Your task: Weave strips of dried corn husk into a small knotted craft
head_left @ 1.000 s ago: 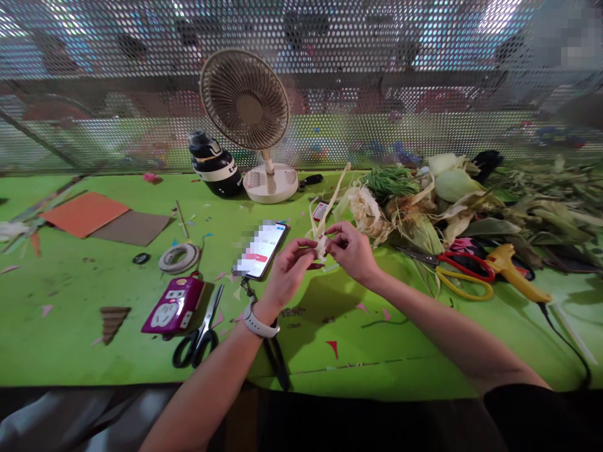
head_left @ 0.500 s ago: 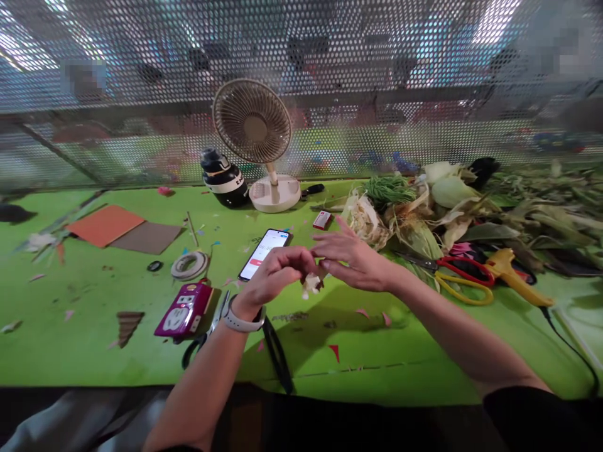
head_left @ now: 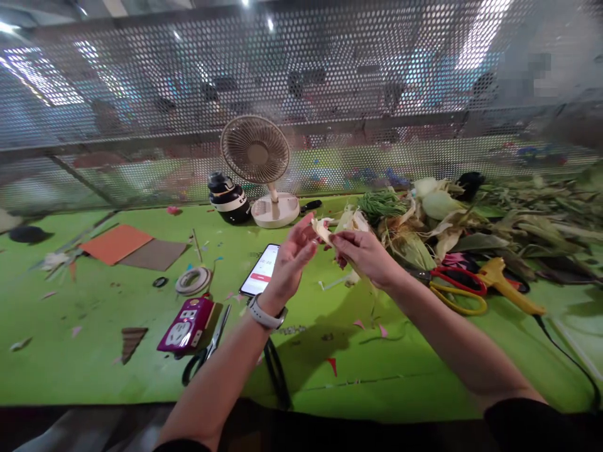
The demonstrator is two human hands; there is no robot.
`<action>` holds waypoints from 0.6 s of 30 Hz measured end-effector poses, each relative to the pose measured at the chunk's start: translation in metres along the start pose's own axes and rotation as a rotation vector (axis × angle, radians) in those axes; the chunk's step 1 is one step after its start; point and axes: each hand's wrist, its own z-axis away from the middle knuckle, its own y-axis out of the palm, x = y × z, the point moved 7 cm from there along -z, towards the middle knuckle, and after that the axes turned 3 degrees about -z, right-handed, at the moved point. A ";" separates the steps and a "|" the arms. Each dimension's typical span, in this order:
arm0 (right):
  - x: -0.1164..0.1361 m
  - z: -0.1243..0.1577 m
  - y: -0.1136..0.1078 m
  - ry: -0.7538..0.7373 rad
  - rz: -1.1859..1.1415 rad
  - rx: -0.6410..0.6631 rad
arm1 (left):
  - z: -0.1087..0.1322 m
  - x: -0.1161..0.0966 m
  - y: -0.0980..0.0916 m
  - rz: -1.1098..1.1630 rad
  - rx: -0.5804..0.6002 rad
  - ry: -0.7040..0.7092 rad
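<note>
My right hand pinches a cream-coloured piece of corn husk, which juts out to the left from between thumb and fingers. Close beside it, my left hand is open, its fingers apart and raised around the husk's curled end; whether they touch it I cannot tell. A pale-banded watch sits on the left wrist. Under my left hand lies a lit phone on the green table. Just behind my right hand are loose pale husks.
On the right lie a husk heap, red-and-yellow-handled scissors and a yellow glue gun. A fan and black bottle stand behind. Leftward are tape rolls, a purple power socket, black-handled scissors and coloured sheets.
My hands have lifted and parted slightly from their earlier overlap. The husk piece now shows plainly in my right hand, and my left hand has opened. The camera view has tilted up.
</note>
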 end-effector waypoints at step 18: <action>-0.012 0.005 0.017 0.181 -0.325 0.174 | -0.013 0.023 -0.006 0.190 -0.061 -0.172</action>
